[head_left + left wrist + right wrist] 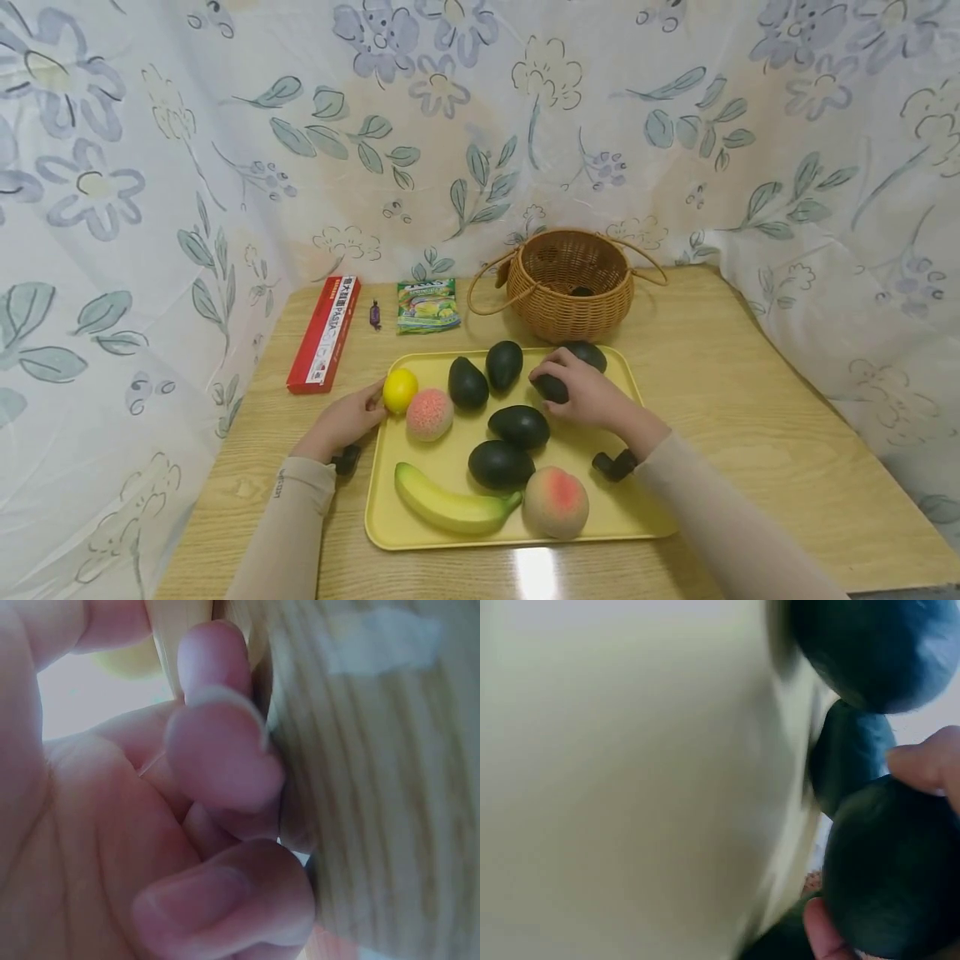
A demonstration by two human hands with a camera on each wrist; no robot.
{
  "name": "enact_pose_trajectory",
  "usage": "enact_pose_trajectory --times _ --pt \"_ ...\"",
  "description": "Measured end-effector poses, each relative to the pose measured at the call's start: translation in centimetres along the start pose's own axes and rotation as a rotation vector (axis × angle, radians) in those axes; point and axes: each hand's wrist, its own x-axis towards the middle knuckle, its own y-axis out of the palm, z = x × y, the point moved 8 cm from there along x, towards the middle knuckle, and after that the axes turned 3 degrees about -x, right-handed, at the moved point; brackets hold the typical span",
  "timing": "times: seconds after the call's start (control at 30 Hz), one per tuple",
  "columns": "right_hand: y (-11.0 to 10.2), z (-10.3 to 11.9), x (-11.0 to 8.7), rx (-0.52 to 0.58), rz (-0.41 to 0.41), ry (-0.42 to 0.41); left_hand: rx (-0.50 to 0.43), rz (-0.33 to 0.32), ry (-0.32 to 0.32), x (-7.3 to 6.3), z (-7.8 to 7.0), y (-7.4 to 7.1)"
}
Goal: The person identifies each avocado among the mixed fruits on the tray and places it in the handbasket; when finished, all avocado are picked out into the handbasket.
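My right hand (588, 392) grips a dark green avocado (551, 388) over the back right of a yellow tray (600, 517). In the right wrist view, thumb and fingers curl round this avocado (896, 870), with other avocados close by. At the tray's left edge, my left hand (350, 421) has its thumb and a finger on either side of the rim, beside a lemon (401, 391). Its other fingers (225, 900) are curled in the left wrist view. On the tray lie several more avocados (501, 465), a pinkish peach (430, 414), a larger peach (556, 502) and a banana (453, 500).
Behind the tray stands a round wicker basket (570, 308) with handles spread out and something dark inside. A red pasta box (326, 335), a small purple-wrapped piece (375, 314) and a green packet (427, 306) lie back left. A floral curtain (465, 125) surrounds the wooden table (750, 433).
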Motion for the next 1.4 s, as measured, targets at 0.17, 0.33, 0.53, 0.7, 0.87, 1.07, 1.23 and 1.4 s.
enact_pose_trajectory --times 0.17,0.33,0.53,0.7,0.87,1.07,1.23,1.4 --pt "-2.1 0.5 1.0 0.014 -0.047 -0.007 -0.002 0.002 0.003 -0.1 0.2 0.0" --pt "-4.4 0.7 2.2 0.018 -0.064 -0.014 0.007 0.007 0.001 -0.1 0.4 0.0" --pt "-7.8 0.9 4.1 0.034 -0.101 -0.049 0.011 0.007 -0.012 -0.1 0.6 0.0" --pt "-10.5 0.6 6.0 0.047 -0.129 -0.036 -0.009 0.002 -0.015 -0.2 0.6 -0.2" --pt "-12.9 -0.6 8.0 0.059 -0.158 0.019 0.012 -0.008 -0.01 0.1 0.6 -0.4" --pt "-14.3 -2.6 10.3 0.047 -0.133 0.116 -0.004 -0.009 -0.015 0.4 0.6 -0.5" --pt "-14.0 -4.4 11.4 -0.003 -0.079 0.193 -0.023 -0.016 0.003 0.4 0.5 -0.4" --pt "-13.5 -6.0 12.1 -0.051 -0.04 0.248 -0.005 -0.015 0.022 0.3 0.3 -0.2"
